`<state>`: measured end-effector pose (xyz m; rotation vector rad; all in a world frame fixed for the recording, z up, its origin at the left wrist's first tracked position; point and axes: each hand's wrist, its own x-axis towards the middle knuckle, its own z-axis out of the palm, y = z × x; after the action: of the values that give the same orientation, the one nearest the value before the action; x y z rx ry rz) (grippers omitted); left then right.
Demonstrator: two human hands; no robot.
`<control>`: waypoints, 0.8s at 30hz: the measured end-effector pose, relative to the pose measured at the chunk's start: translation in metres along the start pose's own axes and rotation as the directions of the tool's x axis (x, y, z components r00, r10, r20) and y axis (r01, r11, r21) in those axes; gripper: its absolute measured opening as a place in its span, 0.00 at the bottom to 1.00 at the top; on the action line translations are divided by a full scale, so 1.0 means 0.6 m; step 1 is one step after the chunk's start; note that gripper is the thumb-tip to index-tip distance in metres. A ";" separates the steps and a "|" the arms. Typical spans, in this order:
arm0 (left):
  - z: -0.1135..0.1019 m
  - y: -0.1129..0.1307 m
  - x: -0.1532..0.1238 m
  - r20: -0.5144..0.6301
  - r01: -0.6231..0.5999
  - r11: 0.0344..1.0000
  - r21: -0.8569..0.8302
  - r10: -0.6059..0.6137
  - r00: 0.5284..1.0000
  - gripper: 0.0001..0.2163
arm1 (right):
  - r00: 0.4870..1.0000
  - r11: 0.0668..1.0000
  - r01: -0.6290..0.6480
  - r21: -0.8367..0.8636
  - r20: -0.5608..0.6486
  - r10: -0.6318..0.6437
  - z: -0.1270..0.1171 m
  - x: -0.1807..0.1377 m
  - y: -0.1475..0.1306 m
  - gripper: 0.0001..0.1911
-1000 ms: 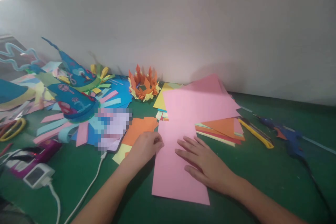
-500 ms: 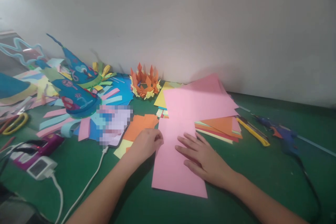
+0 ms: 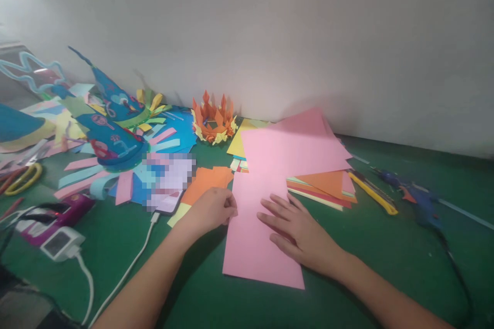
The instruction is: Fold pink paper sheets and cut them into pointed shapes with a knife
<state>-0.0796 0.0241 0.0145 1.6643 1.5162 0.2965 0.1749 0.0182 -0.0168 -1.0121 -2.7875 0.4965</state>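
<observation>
A pink sheet of paper point(image 3: 258, 262), seemingly folded, lies lengthwise on the green table. My left hand point(image 3: 218, 208) is closed, its fingertips pinched at the sheet's left edge. Spread flat across the right side of the same paper is my right hand point(image 3: 291, 223), fingers apart. Just beyond, a larger pink sheet point(image 3: 293, 146) rests on a pile of coloured papers point(image 3: 324, 185) and meets the top of the nearer one. Orange paper pieces point(image 3: 206, 182) lie beside my left hand.
An orange paper crown point(image 3: 214, 121) stands by the wall. Blue cone hats point(image 3: 111, 139), a phone point(image 3: 172, 185) on a white cable and a purple power strip point(image 3: 64, 221) are at left. At right lie a yellow cutter knife point(image 3: 372, 193) and a blue glue gun point(image 3: 419, 200).
My left hand has shifted very slightly down and left along the paper's edge. My right hand and the sheet look almost unmoved.
</observation>
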 end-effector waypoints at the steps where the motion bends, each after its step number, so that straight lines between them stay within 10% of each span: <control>1: 0.000 0.002 -0.001 -0.003 0.000 1.000 0.012 0.000 1.000 0.05 | 1.000 1.000 0.004 -0.001 -0.002 -0.004 0.000 0.000 0.000 0.22; 24: -0.005 0.027 -0.010 -0.088 0.036 0.938 0.346 -0.005 0.996 0.05 | 1.000 0.999 0.006 -0.042 0.010 -0.005 0.000 0.001 -0.003 0.22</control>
<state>-0.0714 0.0216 0.0298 1.9280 1.7258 0.0914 0.1736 0.0173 -0.0161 -1.0131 -2.8203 0.4457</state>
